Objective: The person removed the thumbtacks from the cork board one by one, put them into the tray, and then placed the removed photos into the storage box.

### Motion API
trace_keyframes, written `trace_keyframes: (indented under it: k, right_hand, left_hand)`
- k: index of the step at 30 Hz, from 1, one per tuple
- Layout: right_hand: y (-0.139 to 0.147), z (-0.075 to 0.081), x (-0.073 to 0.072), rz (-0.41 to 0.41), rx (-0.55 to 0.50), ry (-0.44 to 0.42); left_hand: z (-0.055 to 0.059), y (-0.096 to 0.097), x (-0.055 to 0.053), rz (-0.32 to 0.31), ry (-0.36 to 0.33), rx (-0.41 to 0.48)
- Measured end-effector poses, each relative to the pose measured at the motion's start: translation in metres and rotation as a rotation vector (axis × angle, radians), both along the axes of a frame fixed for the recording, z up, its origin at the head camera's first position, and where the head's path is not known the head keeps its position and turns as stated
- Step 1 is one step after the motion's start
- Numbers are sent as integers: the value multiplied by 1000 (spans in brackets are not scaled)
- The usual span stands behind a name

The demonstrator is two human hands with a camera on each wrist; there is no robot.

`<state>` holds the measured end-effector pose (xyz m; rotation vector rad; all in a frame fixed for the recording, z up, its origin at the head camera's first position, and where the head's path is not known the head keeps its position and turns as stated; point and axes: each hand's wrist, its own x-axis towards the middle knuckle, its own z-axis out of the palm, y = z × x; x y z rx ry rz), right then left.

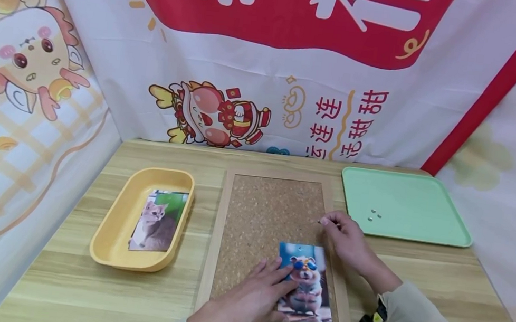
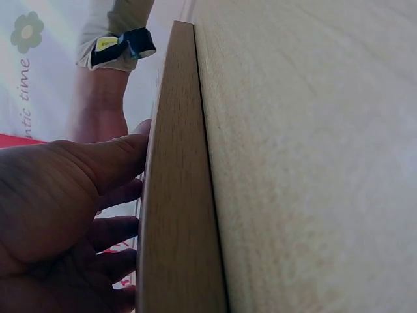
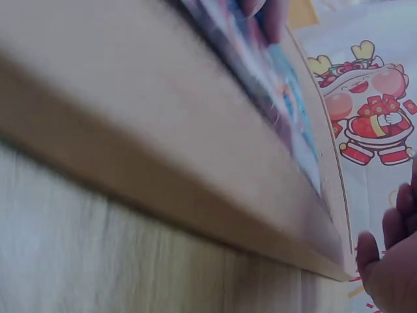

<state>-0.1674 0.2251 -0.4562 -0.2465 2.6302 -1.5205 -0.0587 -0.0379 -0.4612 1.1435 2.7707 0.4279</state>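
Note:
A photo of a hamster in sunglasses (image 1: 312, 294) lies on the lower right of a wood-framed cork board (image 1: 272, 205). My left hand (image 1: 254, 293) rests flat with fingers spread over the photo's left edge; the left wrist view shows this hand (image 2: 58, 202) beside the frame's wooden edge. Above the photo, near the board's right side, my right hand (image 1: 346, 240) pinches what looks like a small thumbtack (image 1: 319, 221), mostly hidden by the fingertips. In the right wrist view, that hand (image 3: 394, 267) is at the right edge.
A yellow tray (image 1: 102, 247) holding a cat photo (image 1: 160, 221) stands left of the board. At the back right lies a green tray (image 1: 415, 205) with a few small silver thumbtacks (image 1: 373, 211). Printed cloth (image 1: 250, 59) hangs behind the table.

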Motion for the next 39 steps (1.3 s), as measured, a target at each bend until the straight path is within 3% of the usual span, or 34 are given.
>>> trace_keyframes:
  k: [10, 23, 29, 39]
  right_hand:
    - [9, -7, -3, 15, 282, 422]
    - [44, -5, -22, 0, 381, 772]
    - [70, -6, -29, -45, 407, 792]
    - [112, -8, -33, -106, 493, 654]
  left_hand:
    - [-1, 0, 1, -3, 7, -6]
    - [-1, -1, 1, 8, -20, -16]
    - [-2, -1, 1, 5, -20, -17]
    - [-1, -1, 1, 3, -4, -18]
